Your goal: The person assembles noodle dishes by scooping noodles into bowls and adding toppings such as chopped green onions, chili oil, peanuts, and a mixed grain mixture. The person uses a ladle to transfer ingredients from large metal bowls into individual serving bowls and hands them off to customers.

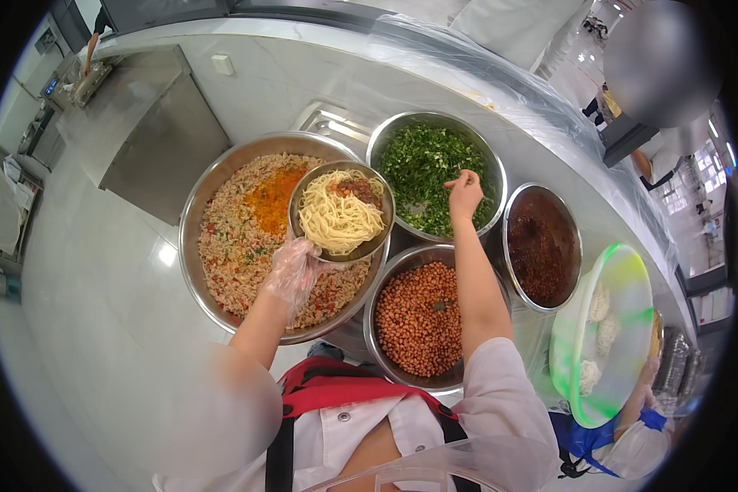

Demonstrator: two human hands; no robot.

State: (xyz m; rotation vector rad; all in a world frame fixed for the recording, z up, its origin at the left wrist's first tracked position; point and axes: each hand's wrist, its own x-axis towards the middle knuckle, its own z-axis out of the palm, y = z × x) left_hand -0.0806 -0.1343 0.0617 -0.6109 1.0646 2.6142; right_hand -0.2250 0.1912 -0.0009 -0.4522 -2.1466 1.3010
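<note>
Two hands of yours are at work, well apart, among the metal basins. Your left hand (pixel 297 264), in a clear plastic glove, is clamped on the near side of a small metal bowl (pixel 383 238) — pale noodles (pixel 340 225) fill it, with a spoonful of reddish-brown sauce (pixel 359 189) near the far rim. You have that bowl over the right part of a wide basin (pixel 190 238) of crumbly mince (pixel 246 254) (an orange patch colours its far side). Your right hand, bare (pixel 466 195), is over the basin (pixel 435 115) of chopped greens (pixel 418 164), its fingers bent inward; whether the fingertips meet or pinch any greens, I cannot tell. Below your right forearm sits a basin (pixel 371 328) of round brown beans (pixel 418 328). To your right stand a bowl (pixel 578 246) of dark red-brown paste (pixel 545 271) and, nearer you, a green-and-white plastic tub (pixel 631 328) with white clumps (pixel 605 336) inside.
</note>
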